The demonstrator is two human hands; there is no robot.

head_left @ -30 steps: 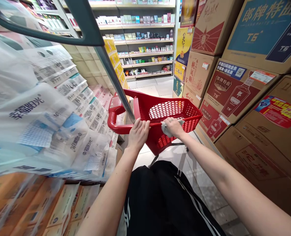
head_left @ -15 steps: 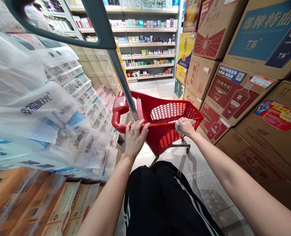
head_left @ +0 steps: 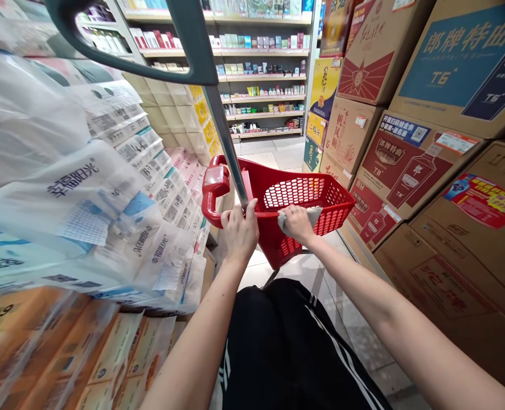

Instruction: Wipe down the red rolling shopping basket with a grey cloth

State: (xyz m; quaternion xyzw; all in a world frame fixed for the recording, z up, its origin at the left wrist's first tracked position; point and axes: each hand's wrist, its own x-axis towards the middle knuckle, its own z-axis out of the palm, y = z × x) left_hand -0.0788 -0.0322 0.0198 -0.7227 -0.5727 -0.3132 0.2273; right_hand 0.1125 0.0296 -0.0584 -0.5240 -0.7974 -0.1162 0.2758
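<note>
A red shopping basket trolley (head_left: 272, 247) on wheels stands in front of my legs, its sides pierced with slots. My left hand (head_left: 241, 230) rests over the near rim with the fingers curled across it, close to the rounded red end. Bunched in my right hand (head_left: 298, 223) is a grey cloth (head_left: 314, 216), pressed against the same rim further right. A metal pole (head_left: 230, 148) rises from the trolley beside my left hand. It leans up to the left and ends in a dark grey loop handle (head_left: 197, 45). No goods show in the visible part of the basket.
Plastic-wrapped tissue packs (head_left: 81, 188) are piled on the left, above orange packs (head_left: 56, 353). Stacked cardboard cartons (head_left: 457, 273) line the right side. Shelves of small boxes and bottles (head_left: 261, 54) stand ahead, beyond the tiled floor (head_left: 269, 147).
My right hand has slid the cloth left along the rim, nearer my left hand. The trolley, pole and left hand appear slightly further right in view.
</note>
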